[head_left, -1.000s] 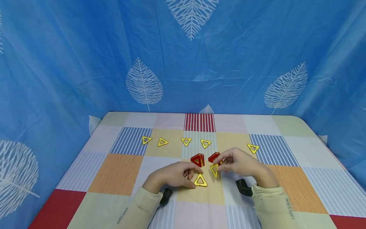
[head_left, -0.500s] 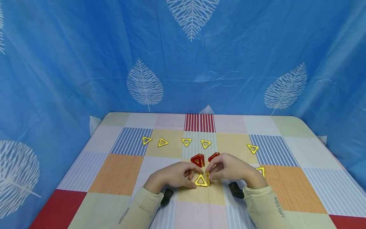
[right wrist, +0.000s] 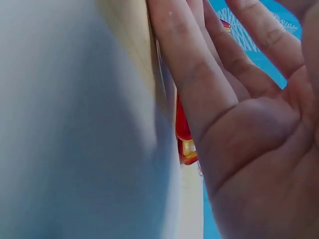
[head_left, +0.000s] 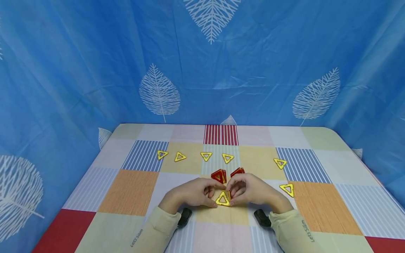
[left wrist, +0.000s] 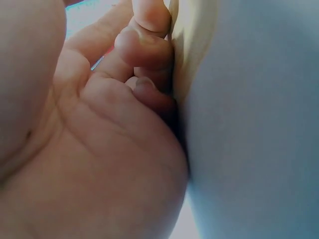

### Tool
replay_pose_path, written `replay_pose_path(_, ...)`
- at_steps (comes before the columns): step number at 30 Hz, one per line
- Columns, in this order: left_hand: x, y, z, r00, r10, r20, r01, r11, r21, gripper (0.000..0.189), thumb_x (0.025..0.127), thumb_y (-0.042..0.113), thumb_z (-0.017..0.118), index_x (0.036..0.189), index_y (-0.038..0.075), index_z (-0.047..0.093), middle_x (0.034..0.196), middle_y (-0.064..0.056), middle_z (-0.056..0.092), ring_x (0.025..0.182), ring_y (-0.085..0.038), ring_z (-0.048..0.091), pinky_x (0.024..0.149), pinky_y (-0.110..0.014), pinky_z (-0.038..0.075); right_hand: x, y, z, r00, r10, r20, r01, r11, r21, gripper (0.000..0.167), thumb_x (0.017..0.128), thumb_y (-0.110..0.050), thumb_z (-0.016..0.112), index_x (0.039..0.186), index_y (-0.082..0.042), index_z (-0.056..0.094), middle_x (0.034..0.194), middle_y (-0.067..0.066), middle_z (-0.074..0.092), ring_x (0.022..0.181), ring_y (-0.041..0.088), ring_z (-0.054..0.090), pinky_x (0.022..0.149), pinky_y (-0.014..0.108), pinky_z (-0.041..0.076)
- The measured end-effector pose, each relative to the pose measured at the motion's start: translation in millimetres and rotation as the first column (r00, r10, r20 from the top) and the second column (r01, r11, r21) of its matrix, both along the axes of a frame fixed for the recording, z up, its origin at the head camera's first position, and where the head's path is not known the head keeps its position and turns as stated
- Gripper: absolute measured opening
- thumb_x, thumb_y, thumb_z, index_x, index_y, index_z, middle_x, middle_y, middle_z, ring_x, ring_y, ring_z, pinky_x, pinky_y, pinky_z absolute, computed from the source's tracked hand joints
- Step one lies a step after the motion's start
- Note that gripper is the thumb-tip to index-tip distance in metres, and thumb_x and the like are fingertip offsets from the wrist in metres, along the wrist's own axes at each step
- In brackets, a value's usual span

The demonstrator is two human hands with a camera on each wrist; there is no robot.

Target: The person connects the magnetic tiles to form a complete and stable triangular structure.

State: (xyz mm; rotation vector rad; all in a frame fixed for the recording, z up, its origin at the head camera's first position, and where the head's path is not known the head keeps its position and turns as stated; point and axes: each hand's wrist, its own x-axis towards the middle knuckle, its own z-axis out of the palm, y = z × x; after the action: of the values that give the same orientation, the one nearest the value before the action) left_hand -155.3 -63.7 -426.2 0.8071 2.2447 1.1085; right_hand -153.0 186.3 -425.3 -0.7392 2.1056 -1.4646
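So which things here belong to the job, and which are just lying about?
In the job:
left hand and right hand
yellow triangle between them
edge-on piece by the right hand, mostly hidden

Lying about, perhaps for later use:
six loose yellow triangles
two red-and-yellow shapes just beyond the hands

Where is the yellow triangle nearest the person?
In the head view, the yellow triangle is below centre, between the left hand and right hand, nearer than the red pieces.

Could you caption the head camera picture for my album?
Left hand and right hand framing a yellow triangle on a patchwork tabletop, two red pieces just beyond.
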Motion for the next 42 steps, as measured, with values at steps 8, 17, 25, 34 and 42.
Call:
replay_pose_path(8, -0.1, -0.9, -1.8, 1.0, 0.011, -0.01, -0.011, 1.0, -0.007, 0.037, 0.086, 0.015, 0.083, 0.12, 0.014, 0.069, 0.073, 0.003, 0.055, 0.062, -0.009, 0.045, 0.063, -0.023, 0.038, 0.1, -1, -4.1, 0.999, -0.011, 0.045, 0.012, 1.0, -0.024, 0.03, 0.078, 0.002, 0.083, 0.103, 0.006, 0.067, 0.093, 0.015, 0.068, 0.083, 0.024, 0.068, 0.074, 0.029, 0.057)
replay_pose_path(17, -0.5, 1.9, -0.4, 1.0, 0.02, -0.014, -0.021, 1.0, -0.015, 0.035, 0.085, 0.015, 0.083, 0.117, 0.013, 0.069, 0.073, 0.003, 0.055, 0.062, -0.008, 0.046, 0.062, -0.023, 0.038, -2.1, 4, -9.1, 0.998, -0.012, 0.067, 0.016, 0.998, -0.055, 0.034, 0.078, 0.001, 0.085, 0.107, 0.006, 0.069, 0.095, 0.017, 0.069, 0.084, 0.023, 0.07, 0.075, 0.03, 0.057)
replay_pose_path(25, -0.1, 1.1, -1.1, 0.999, 0.032, 0.008, -0.032, 0.999, -0.005, 0.029, 0.084, 0.014, 0.083, 0.11, 0.013, 0.069, 0.074, 0.002, 0.056, 0.062, -0.009, 0.045, 0.061, -0.023, 0.037, -3.2, 4, -13.2, 0.997, -0.017, 0.069, 0.019, 0.999, -0.038, 0.036, 0.075, -0.004, 0.089, 0.106, 0.002, 0.071, 0.097, 0.013, 0.07, 0.083, 0.024, 0.071, 0.075, 0.032, 0.058)
replay_pose_path(34, -0.7, 0.3, -3.2, 0.999, 0.028, 0.04, -0.028, 0.999, 0.02, 0.027, 0.078, 0.014, 0.089, 0.094, 0.016, 0.068, 0.072, 0.0, 0.056, 0.061, -0.011, 0.047, 0.058, -0.024, 0.038, -1.2, 3, -12.2, 0.998, -0.016, 0.06, 0.018, 1.0, -0.025, 0.031, 0.075, -0.003, 0.089, 0.102, 0.003, 0.073, 0.099, 0.013, 0.069, 0.081, 0.022, 0.07, 0.073, 0.031, 0.058)
replay_pose_path(42, -2.8, -5.4, -0.7, 0.999, 0.002, 0.049, -0.005, 0.998, 0.058, 0.025, 0.08, 0.017, 0.088, 0.098, 0.016, 0.071, 0.076, 0.001, 0.06, 0.064, -0.01, 0.051, 0.06, -0.024, 0.041, -2.6, 2, -12.6, 0.998, -0.025, 0.062, 0.025, 1.0, -0.01, 0.033, 0.074, -0.007, 0.09, 0.102, 0.0, 0.073, 0.09, 0.011, 0.071, 0.08, 0.022, 0.07, 0.073, 0.032, 0.058)
